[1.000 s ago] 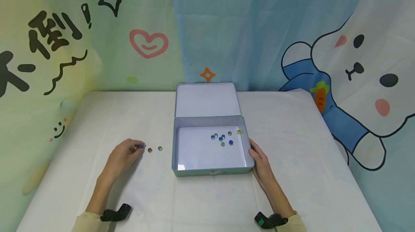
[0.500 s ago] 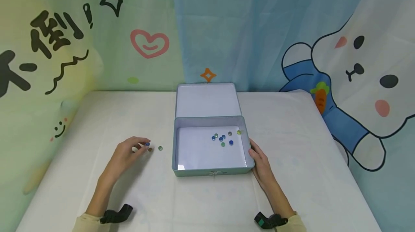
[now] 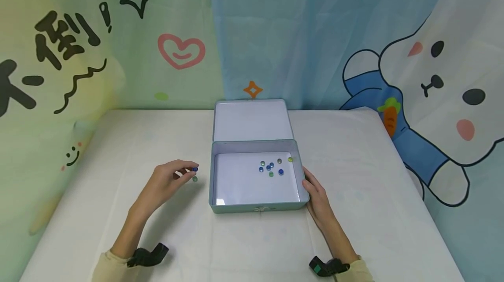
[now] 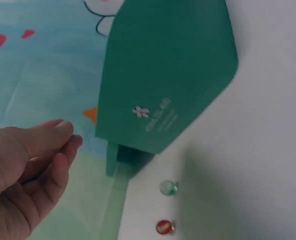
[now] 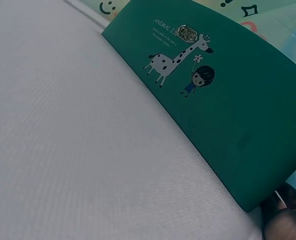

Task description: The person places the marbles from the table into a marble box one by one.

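Note:
In the head view my left hand [image 3: 167, 181] pinches a dark blue marble [image 3: 194, 169] between thumb and fingertips, left of an open tin box [image 3: 236, 209]. Just under those fingertips a green marble [image 3: 194, 179] lies on the table. A reddish-brown marble [image 4: 164, 227] shows beside the green one in the left wrist view; in the head view my hand hides it. My right hand [image 3: 320, 201] rests against the tin's right wall, its fingers extended along the side. Inside the tin several marbles [image 3: 281, 172], blue, green, greyish and yellow-green, lie toward the right.
The tin's lid [image 3: 252, 120] stands tipped back behind it, near the table's far edge. A white cloth covers the table [image 3: 252, 247]. A printed curtain [image 3: 256, 32] hangs close behind. Each wrist carries a black camera [image 3: 148, 255].
My left hand has moved right and slightly away from me with the blue marble, from left of the reddish-brown marble to above the green one. My right hand and the tin have stayed put.

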{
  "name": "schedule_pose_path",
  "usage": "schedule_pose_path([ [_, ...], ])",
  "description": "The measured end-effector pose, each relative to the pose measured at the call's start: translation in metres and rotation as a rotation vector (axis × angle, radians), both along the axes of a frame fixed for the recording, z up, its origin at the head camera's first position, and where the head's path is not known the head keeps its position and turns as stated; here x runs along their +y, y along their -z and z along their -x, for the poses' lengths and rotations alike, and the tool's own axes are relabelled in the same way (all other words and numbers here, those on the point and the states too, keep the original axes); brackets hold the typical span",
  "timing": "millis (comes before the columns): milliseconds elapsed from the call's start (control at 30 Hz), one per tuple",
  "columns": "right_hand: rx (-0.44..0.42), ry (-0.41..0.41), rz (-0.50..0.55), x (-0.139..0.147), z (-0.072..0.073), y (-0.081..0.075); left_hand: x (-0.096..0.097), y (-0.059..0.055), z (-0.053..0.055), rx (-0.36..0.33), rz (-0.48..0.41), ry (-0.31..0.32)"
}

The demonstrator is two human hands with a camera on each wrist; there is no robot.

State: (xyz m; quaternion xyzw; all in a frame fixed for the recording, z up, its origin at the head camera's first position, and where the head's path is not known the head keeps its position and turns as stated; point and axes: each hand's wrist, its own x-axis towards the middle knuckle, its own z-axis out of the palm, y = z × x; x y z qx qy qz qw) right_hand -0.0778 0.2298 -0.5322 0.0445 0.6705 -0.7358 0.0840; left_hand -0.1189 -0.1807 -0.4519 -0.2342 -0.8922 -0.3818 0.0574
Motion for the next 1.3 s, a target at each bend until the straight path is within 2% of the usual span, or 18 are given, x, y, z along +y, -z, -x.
schedule_pose_path([
  [200,0.0,0.014,0.004,-0.001,0.001,-0.001,0.019,-0.018,0.014,-0.048,0.018,0.086],
  [300,-0.005,0.023,-0.006,-0.002,0.001,-0.002,0.031,-0.026,0.024,-0.076,0.068,0.137],
  [500,-0.012,0.025,-0.023,-0.002,0.003,-0.002,0.062,-0.039,0.048,-0.11,0.194,0.257],
  [700,-0.018,0.031,-0.019,-0.002,0.002,-0.001,0.101,-0.047,0.075,-0.141,0.258,0.34],
  [833,-0.023,0.03,-0.006,-0.002,0.001,-0.002,0.124,-0.046,0.088,-0.177,0.318,0.391],
  [967,-0.022,0.026,-0.003,-0.003,0.001,-0.002,0.142,-0.042,0.097,-0.198,0.406,0.414],
  [1100,-0.015,0.024,-0.003,-0.002,0.001,-0.001,0.155,-0.035,0.101,-0.234,0.478,0.416],
  [1300,-0.013,0.022,-0.011,-0.001,0.001,0.0,0.165,-0.02,0.102,-0.291,0.547,0.421],
])
